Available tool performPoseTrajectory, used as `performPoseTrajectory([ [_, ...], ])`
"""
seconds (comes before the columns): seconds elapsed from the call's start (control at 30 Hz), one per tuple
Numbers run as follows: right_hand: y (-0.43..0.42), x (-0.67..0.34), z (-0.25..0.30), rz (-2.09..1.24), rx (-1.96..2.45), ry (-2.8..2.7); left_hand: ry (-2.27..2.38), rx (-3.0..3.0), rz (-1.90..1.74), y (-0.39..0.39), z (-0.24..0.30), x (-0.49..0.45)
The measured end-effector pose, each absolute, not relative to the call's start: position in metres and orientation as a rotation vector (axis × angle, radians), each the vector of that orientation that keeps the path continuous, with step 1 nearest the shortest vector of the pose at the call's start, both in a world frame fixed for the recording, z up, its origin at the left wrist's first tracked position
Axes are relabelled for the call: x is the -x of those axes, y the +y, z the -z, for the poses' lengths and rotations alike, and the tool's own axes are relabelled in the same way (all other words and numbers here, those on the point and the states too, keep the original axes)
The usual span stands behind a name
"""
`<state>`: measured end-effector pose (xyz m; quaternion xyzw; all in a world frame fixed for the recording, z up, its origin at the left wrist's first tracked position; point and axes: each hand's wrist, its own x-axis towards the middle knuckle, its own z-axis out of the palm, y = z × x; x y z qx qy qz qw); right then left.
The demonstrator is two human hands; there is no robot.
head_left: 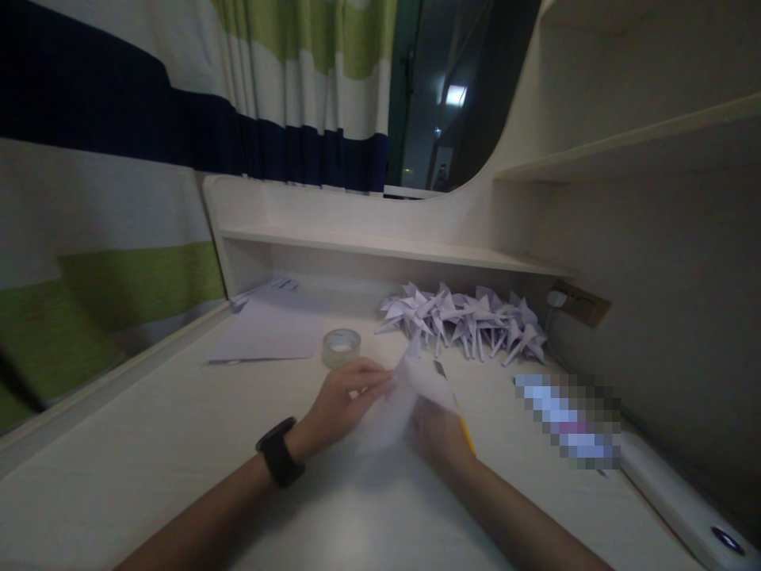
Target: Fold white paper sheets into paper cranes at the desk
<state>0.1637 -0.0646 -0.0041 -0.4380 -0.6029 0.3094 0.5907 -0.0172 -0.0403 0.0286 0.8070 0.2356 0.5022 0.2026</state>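
Note:
A folded white sheet of paper (399, 408), blurred by motion, is held above the desk between both hands. My left hand (342, 404), with a black watch on its wrist, pinches the paper's left edge between thumb and fingers. My right hand (443, 436) grips it from the right, its fingertips partly hidden behind the paper. A yellow utility knife (467, 436) lies beside and partly behind my right hand, its blade end pointing away from me. Just beyond my left hand, a roll of clear tape (341, 346) rests on the desk.
Several folded paper pinwheels (469, 317) are heaped under the back shelf (380, 244). A stack of white paper (267, 327) lies at the back left. On the right are a pixelated phone-like object (564, 420), a long white device (678, 500) and a wall socket (586, 305).

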Motion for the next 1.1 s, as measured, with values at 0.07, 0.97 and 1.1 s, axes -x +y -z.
performPoseTrajectory([
  [0.07, -0.061, -0.162, 0.010, -0.755, 1.018, -1.372, 0.614, -2.263, -1.409, -0.040, -0.028, 0.017],
  [0.97, -0.073, -0.166, -0.016, -0.605, 1.074, -1.475, 0.590, -2.428, -1.402, -0.034, -0.017, 0.023],
  [1.1, -0.071, -0.164, -0.012, -0.634, 1.077, -1.468, 0.616, -2.379, -1.441, -0.034, -0.018, 0.023],
])
